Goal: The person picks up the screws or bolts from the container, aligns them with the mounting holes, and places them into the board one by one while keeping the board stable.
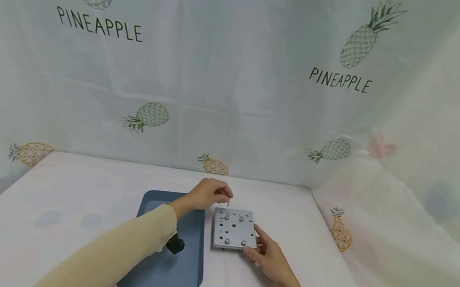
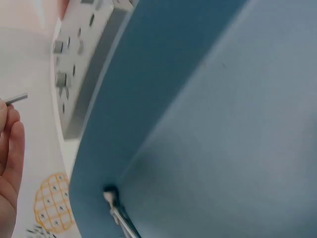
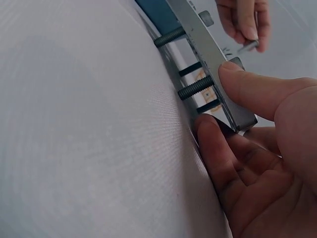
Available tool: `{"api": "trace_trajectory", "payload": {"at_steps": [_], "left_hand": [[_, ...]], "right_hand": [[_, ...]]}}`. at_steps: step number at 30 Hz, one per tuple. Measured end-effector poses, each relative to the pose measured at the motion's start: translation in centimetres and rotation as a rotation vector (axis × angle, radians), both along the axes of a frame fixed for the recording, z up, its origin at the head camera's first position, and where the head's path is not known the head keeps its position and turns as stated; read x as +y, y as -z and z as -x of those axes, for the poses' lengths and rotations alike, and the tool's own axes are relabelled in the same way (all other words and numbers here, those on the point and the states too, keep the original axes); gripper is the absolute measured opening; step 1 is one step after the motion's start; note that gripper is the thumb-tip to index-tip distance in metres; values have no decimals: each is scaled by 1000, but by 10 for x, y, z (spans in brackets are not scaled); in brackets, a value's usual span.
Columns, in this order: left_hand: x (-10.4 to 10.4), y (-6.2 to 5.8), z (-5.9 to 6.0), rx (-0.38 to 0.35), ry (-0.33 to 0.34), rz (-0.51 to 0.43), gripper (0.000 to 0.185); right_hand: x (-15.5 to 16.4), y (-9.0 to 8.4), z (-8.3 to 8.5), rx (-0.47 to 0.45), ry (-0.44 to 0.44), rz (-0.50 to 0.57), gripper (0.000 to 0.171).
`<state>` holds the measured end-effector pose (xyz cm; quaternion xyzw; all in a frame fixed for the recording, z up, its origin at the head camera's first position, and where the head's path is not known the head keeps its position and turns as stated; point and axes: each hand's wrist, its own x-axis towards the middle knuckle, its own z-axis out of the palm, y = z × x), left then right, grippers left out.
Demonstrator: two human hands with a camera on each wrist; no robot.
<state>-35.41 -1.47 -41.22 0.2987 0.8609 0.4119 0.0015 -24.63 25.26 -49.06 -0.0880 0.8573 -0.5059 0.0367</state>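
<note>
A square metal plate point(image 1: 236, 230) with holes and several bolt heads lies to the right of the tray. Threaded bolts point(image 3: 195, 88) stick out beneath it, seen from the right wrist. My right hand point(image 1: 271, 259) grips its near right corner, thumb point(image 3: 242, 82) on the top edge and fingers below. Over the plate's far left corner, my left hand point(image 1: 209, 194) pinches a thin metal rod point(image 2: 18, 98) pointing down. The rod's upper end is hidden in the fingers, its visible end apart from the plate.
A blue-grey tray point(image 1: 198, 277) stands left of the plate, under my left forearm. In its far corner lies a slim metal tool point(image 2: 121, 215), partly out of view. A pineapple-print curtain point(image 1: 238, 90) hangs behind the white-covered table point(image 1: 80, 250).
</note>
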Motion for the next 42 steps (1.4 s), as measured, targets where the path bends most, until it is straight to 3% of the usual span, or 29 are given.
{"api": "trace_trajectory", "payload": {"at_steps": [8, 19, 42], "left_hand": [[25, -1, 5, -36, 56, 16, 15], [56, 8, 12, -43, 92, 89, 13], [66, 15, 13, -1, 119, 153, 11]], "right_hand": [[0, -1, 0, 7, -15, 2, 85], [4, 0, 1, 7, -22, -13, 84], [4, 1, 2, 14, -42, -16, 84]]}}
